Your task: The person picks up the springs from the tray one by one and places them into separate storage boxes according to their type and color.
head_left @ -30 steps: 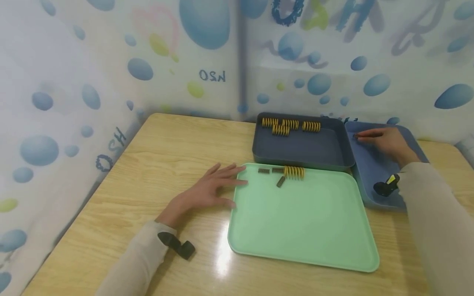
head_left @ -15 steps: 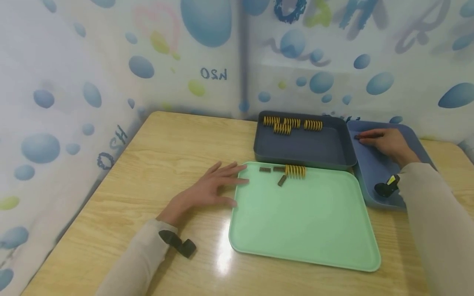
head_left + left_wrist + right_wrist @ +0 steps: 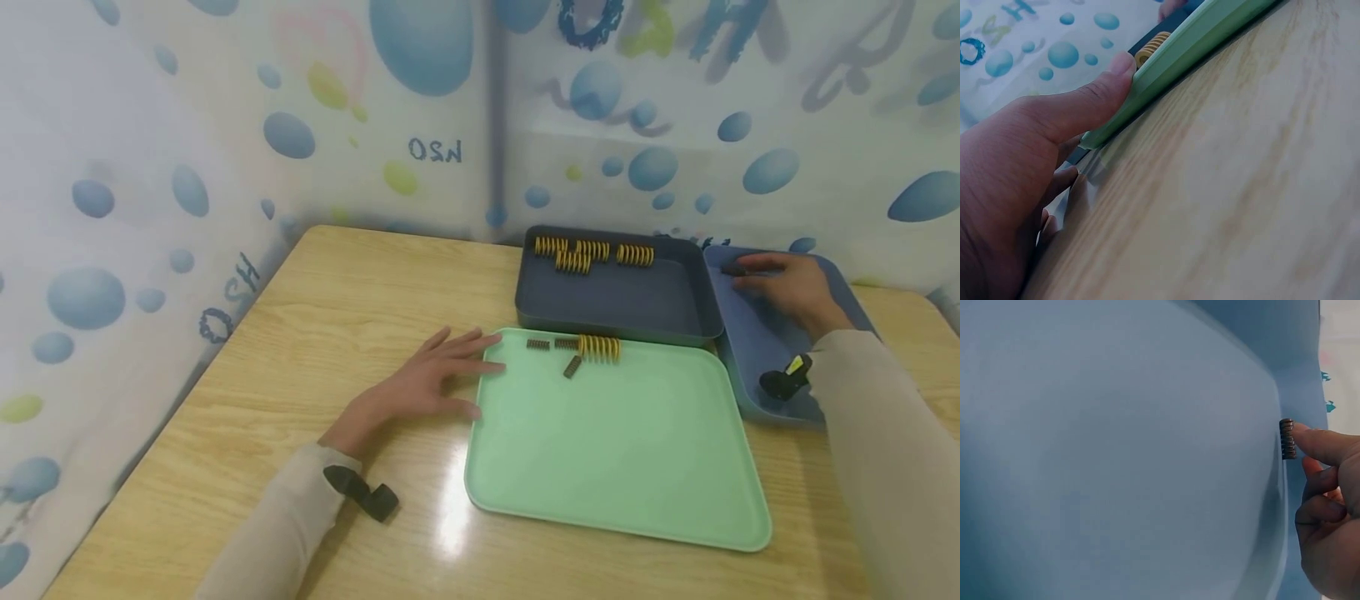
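My right hand (image 3: 797, 287) is over the left back part of the blue tray (image 3: 757, 350), pinching a small dark coil spring (image 3: 1288, 439) at its fingertips. In the right wrist view, the thumb tip meets that spring close to the tray wall. My left hand (image 3: 420, 382) lies with fingers spread at the left edge of the green tray (image 3: 615, 450), fingertips over its rim. Along the back of the green tray are one large yellow spring (image 3: 599, 348) and three small dark springs (image 3: 572, 367). Several yellow springs (image 3: 635, 255) lie in the dark grey tray (image 3: 630, 304).
The green tray sits in front of the dark grey tray, and the blue tray stands to their right. All are on a wooden table (image 3: 300, 325). A patterned wall covering (image 3: 420, 183) rises behind the table and along its left side.
My right hand has lifted slightly with the small dark spring, which has shifted a little right in the head view. My left hand keeps its place at the green tray.
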`<state>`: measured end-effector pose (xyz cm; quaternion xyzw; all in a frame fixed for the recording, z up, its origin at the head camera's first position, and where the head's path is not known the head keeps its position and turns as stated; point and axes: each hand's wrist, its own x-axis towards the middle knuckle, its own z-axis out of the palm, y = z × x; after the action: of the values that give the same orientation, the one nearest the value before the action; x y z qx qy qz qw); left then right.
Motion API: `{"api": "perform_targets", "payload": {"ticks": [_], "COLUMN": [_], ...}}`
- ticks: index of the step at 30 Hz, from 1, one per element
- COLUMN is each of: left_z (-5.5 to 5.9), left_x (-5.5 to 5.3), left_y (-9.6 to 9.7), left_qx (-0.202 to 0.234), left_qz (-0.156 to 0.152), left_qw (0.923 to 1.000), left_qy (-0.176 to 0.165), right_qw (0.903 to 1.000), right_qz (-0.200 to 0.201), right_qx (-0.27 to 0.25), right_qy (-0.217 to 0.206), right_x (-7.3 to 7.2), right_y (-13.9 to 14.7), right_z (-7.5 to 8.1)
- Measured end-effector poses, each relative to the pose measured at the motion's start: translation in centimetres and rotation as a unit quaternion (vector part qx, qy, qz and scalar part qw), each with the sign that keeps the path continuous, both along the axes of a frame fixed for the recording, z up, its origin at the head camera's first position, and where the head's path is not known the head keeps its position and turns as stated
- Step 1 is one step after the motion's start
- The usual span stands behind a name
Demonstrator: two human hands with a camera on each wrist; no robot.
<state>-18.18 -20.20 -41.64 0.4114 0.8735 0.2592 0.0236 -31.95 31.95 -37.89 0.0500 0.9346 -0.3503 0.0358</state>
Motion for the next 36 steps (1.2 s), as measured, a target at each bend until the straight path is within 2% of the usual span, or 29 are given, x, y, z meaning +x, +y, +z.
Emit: {"api": "perform_targets", "payload": {"ticks": [8,12,15,18,25,36], "left_z": [-0.1,-0.1,0.0,0.2,0.3,0.3], "left_x": [0.3,0.3,0.2,0.1,0.0,0.1], "left_y": [0.0,0.0,0.1,0.1,-0.1,0.1], "left_qx": [0.003,0.005,0.005,0.004,0.009,0.009], "left_qz": [0.005,0.003,-0.001,-0.003,0.0,-0.003], "left_qw": [1.0,1.0,1.0,1.0,1.0,0.9999], "left_qy": [-0.003,0.0,0.003,0.003,-0.005,-0.012], "right_qw": [0.9997,0.9991,0.9986,0.9986,0.9948,0.9886], "right_qz": [0.025,0.03,0.029,0.031,0.088,0.128], "right_qx": [0.008,0.012,0.008,-0.018,-0.048,-0.078], "right_qy": [0.003,0.029,0.043,0.038,0.02,0.016], "right_x": [0.6,1.3,2.1,2.9,4.9,8.7], "right_y": [-0.3,-0.5,-0.7,-1.0,-3.4,-8.0], "right_z": [1.3,2.2,2.9,3.5,5.0,5.6]}}
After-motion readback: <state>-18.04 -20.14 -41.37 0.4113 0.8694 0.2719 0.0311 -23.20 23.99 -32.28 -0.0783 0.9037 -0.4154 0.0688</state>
